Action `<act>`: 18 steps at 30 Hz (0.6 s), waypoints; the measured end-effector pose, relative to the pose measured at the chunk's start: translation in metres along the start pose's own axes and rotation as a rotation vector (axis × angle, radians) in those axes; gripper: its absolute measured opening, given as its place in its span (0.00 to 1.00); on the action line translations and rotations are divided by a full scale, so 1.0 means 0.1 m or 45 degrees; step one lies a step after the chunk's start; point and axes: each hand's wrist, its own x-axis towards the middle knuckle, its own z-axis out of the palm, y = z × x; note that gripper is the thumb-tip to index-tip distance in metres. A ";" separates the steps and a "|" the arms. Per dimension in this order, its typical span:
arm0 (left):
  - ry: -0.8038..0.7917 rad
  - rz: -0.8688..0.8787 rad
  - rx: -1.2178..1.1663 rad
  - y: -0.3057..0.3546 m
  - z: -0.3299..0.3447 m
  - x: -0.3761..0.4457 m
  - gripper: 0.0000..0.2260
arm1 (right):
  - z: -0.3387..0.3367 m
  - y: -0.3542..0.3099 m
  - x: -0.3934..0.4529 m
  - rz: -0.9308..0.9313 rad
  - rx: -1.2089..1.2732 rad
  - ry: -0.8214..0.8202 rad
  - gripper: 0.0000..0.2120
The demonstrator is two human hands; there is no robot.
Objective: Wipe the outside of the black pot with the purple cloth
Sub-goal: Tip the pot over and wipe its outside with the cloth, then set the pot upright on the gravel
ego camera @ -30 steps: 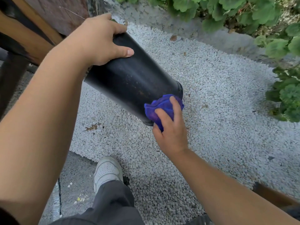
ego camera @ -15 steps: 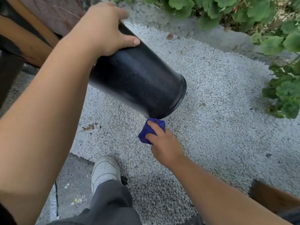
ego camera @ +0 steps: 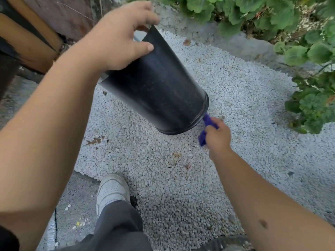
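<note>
The left hand (ego camera: pixel 119 40) grips the black pot (ego camera: pixel 159 87) by its wider end, tilted above white gravel (ego camera: pixel 235 84). The right hand (ego camera: pixel 218 137) clutches the purple cloth (ego camera: pixel 208 122) against the pot's lower end. A shoe (ego camera: pixel 111 191) stands below; leafy plants (ego camera: pixel 272 13) border the gravel.

The black pot (ego camera: pixel 159 91) hangs tilted in the air, above white gravel (ego camera: pixel 244 109). To the right of the pot the gravel is open up to the green plants (ego camera: pixel 311 98). Beyond the pot, more leaves close the far side. To the left of the pot, wooden boards (ego camera: pixel 36 42) block the way. Below the pot, near the viewer, stands a white shoe (ego camera: pixel 111 189).
</note>
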 end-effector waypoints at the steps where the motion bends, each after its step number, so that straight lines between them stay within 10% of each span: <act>1: 0.025 0.011 0.021 -0.02 0.04 0.01 0.26 | -0.04 -0.12 0.08 -0.002 0.085 0.085 0.19; 5: 0.110 0.037 0.002 0.17 0.16 0.09 0.26 | -0.14 -0.75 0.18 -0.174 0.114 0.294 0.17; 10: 0.374 0.016 -0.429 0.63 0.49 0.05 0.19 | -0.06 -1.73 -0.09 -0.433 -0.311 -0.133 0.13; 14: 0.391 -0.132 -1.078 0.95 0.74 -0.03 0.10 | -0.24 -2.09 -0.35 -0.670 -0.777 -0.359 0.33; 18: 0.271 -0.169 -1.130 1.14 0.93 -0.18 0.11 | -0.51 -2.08 -0.47 -0.468 -1.186 -0.602 0.38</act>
